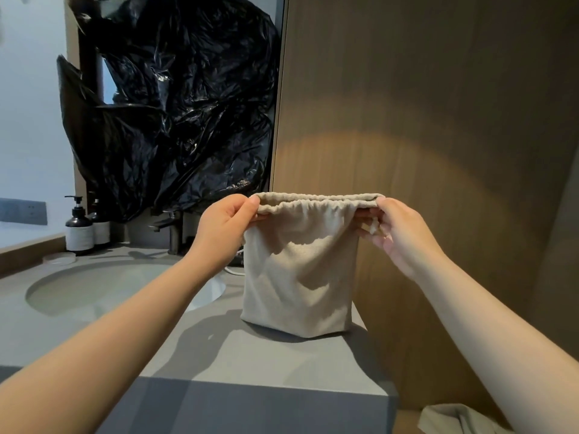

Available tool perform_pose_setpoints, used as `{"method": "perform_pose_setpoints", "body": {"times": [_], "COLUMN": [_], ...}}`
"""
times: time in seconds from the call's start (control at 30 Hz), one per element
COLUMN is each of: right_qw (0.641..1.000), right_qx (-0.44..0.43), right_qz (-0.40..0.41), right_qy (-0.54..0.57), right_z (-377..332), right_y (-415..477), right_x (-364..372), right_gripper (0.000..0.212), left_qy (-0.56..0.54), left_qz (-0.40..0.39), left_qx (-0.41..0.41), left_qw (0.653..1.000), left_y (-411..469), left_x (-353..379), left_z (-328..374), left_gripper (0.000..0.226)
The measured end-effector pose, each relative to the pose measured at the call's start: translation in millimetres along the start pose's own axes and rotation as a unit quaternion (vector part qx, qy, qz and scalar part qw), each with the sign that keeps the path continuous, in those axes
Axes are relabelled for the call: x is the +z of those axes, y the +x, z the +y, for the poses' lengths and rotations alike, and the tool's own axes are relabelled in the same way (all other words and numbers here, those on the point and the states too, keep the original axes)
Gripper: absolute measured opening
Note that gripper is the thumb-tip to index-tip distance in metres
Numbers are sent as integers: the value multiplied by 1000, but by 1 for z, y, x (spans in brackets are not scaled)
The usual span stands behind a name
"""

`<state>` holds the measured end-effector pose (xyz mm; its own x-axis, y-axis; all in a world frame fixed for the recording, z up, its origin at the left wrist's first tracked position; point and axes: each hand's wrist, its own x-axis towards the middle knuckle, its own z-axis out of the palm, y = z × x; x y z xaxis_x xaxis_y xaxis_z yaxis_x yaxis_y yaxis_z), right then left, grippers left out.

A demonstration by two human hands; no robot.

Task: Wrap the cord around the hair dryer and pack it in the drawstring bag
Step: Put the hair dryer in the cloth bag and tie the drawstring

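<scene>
While the left hand (224, 225) and right hand (396, 230) each pinch one end of the drawstring bag (297, 277) at its gathered mouth, it stands upright on the counter (250, 355) beside the sink (94, 286), likely held taut for closing. No hair dryer shows; a white cord (233, 271) peeks out behind.

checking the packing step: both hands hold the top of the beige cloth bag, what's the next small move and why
Probably pull both hands apart to cinch the beige cloth drawstring bag: the left hand and right hand pinch opposite ends of its gathered rim, and the mouth is already a narrow slit.
</scene>
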<state>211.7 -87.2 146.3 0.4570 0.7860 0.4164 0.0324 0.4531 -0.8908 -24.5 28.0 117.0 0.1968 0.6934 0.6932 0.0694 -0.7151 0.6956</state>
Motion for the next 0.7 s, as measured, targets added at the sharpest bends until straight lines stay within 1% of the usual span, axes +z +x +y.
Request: {"method": "perform_pose_setpoints", "body": {"times": [0.07, 0.1, 0.17, 0.23, 0.33, 0.4, 0.47, 0.53, 0.6, 0.67, 0.7], "right_qw": [1000, 1000, 1000, 998, 994, 992, 990, 990, 988, 984, 978], "right_qx": [3, 6, 14, 33, 69, 97, 120, 134, 143, 140, 122], "right_qz": [-5, -8, -24, -50, -75, -69, -52, -45, -43, -41, -38], "right_qy": [-1, -1, -1, 5, 35, 50, 42, 17, -29, -104, -163], "right_z": [3, 5, 13, 24, 42, 54, 65, 75, 82, 88, 90], "right_y": [-14, -24, -44, -65, -92, -103, -109, -112, -116, -120, -122], "right_x": [-6, -9, -14, -15, -14, -17, -23, -31, -39, -49, -55], "right_gripper": [26, 28, 32, 35, 35, 35, 34, 32, 28, 26, 27], "left_qy": [-21, -28, -17, 6, 8, -14, -28, -16, -12, -24, -34], "left_qz": [-35, -50, -50, -44, -56, -62, -67, -78, -100, -125, -135], "left_qx": [-15, -18, -15, -21, -31, -54, -66, -72, -95, -124, -135], "left_qw": [999, 998, 998, 999, 998, 997, 995, 994, 990, 984, 981], "left_y": [-16, -24, -41, -61, -98, -121, -134, -136, -134, -134, -136], "left_x": [-1, -2, -4, -5, 0, 10, 21, 28, 30, 27, 24], "left_z": [1, 0, -3, -9, -30, -43, -51, -60, -70, -76, -76], "left_gripper": [48, 46, 38, 38, 36, 36, 37, 32, 28, 28, 27]}}
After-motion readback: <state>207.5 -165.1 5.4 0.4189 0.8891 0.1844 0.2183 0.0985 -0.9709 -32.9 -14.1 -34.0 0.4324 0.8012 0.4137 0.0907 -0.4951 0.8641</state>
